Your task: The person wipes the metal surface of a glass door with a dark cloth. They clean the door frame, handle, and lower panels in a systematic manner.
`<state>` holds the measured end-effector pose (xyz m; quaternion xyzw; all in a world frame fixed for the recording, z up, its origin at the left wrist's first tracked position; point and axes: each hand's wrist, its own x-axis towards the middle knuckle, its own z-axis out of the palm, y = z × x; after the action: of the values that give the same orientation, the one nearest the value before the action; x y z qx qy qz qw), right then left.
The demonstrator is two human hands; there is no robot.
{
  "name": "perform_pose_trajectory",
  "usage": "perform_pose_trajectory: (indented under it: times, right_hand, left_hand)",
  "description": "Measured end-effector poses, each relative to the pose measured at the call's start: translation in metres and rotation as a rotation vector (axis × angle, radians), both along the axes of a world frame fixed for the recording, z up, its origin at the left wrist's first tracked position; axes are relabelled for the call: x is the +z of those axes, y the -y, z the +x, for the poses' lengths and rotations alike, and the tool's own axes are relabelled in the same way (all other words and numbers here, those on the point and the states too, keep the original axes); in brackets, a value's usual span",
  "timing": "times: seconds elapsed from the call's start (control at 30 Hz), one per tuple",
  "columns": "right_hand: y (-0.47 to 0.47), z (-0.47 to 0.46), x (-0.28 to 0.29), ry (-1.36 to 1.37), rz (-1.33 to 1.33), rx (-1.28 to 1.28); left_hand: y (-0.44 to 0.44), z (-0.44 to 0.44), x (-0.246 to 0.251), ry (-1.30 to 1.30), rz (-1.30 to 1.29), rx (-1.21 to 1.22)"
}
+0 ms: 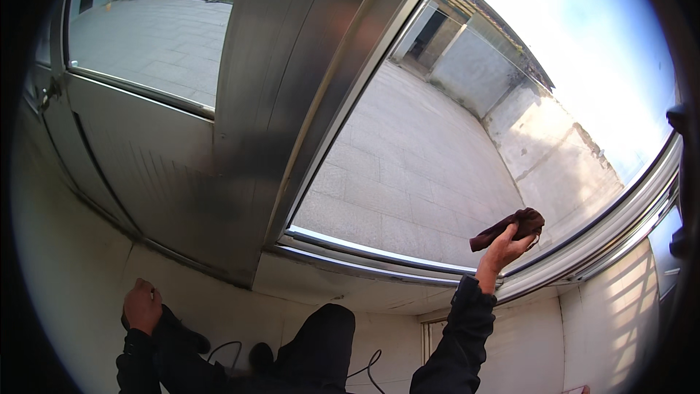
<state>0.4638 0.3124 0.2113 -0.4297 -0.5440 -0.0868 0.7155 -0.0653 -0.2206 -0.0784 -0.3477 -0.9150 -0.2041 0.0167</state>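
A crumpled dark brown cloth is gripped in my right hand. My right arm reaches up, and the cloth is before the large window pane, near its lower right corner; whether it presses on the glass I cannot tell. The metal window frame runs just below that hand. At the lower left, my left hand hangs low beside my leg. Its fingers are curled in, and no held thing shows in them.
Left of the pane stands a wide metal door frame post, then a metal door with a glass upper part and a handle. Thin black cables show beside my legs above the pale tiled floor. Outside lies a paved yard with walls.
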Motion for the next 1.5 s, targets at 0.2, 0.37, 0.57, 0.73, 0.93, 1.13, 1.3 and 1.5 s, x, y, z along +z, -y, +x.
perform_pose_trajectory:
  times: [0.2, 0.37, 0.57, 0.73, 0.93, 1.13, 1.3, 1.5]
  right_hand:
    - [0.03, -0.081, 0.077, 0.259, 0.214, -0.047]
    - [0.071, -0.164, 0.097, 0.458, 0.324, 0.152]
    - [0.112, -0.239, 0.03, 0.705, 0.211, 0.366]
    - [0.134, -0.266, 0.001, 0.829, 0.312, 0.433]
    - [0.123, -0.268, 0.063, 0.618, 0.31, 0.342]
    - [0.13, -0.276, 0.008, 0.753, 0.314, 0.37]
    - [0.141, -0.274, -0.085, 0.941, 0.098, 0.507]
    - [0.149, -0.259, -0.122, 1.058, -0.045, 0.547]
  left_hand:
    - [0.001, -0.003, -0.011, -0.113, -0.169, 0.07]
    - [0.004, -0.006, -0.015, -0.089, -0.085, 0.11]
    - [0.011, -0.005, -0.011, -0.198, -0.238, 0.065]
    - [0.015, -0.006, -0.009, -0.11, -0.103, 0.168]
    - [0.024, -0.011, 0.001, -0.063, -0.12, 0.227]
    - [0.038, -0.007, 0.017, 0.037, 0.126, 0.12]
    - [0.042, -0.009, 0.011, -0.002, 0.125, 0.139]
    - [0.039, -0.01, 0.002, 0.033, 0.044, 0.204]
